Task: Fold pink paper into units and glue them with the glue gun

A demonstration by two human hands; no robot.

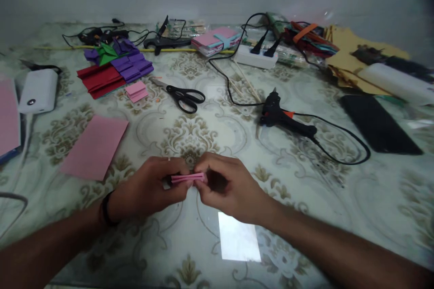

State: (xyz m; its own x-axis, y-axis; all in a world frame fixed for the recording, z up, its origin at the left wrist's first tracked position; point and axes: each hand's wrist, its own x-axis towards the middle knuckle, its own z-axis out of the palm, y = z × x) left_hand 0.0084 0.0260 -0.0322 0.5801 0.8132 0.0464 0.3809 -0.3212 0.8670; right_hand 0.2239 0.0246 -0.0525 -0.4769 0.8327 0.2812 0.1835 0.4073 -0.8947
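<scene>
Pink sheet (7, 117) lies at the far left edge, with a white power bank (38, 91) just beside it. Further in, a larger pink paper (95, 146) rests flat on the patterned tabletop (339, 216), and behind it sit folded red paper (101, 80), purple folded pieces (134, 65) and a small pink stack (136, 91). Your left hand (149, 188) pinches one end of a pleated pink strip (187, 177) between thumb and fingers; a dark band circles that wrist. The strip sits level between your two hands, held just above the table in front of you. Your right hand (230, 187) pinches the strip's other end, fingers curled in close against the left. Black-handled scissors (183, 95) lie behind your hands. To the right, a black glue gun (285, 116) rests on its side with its cord looping away, a white power strip (256, 56) behind it, and a dark phone (378, 124) further right.
</scene>
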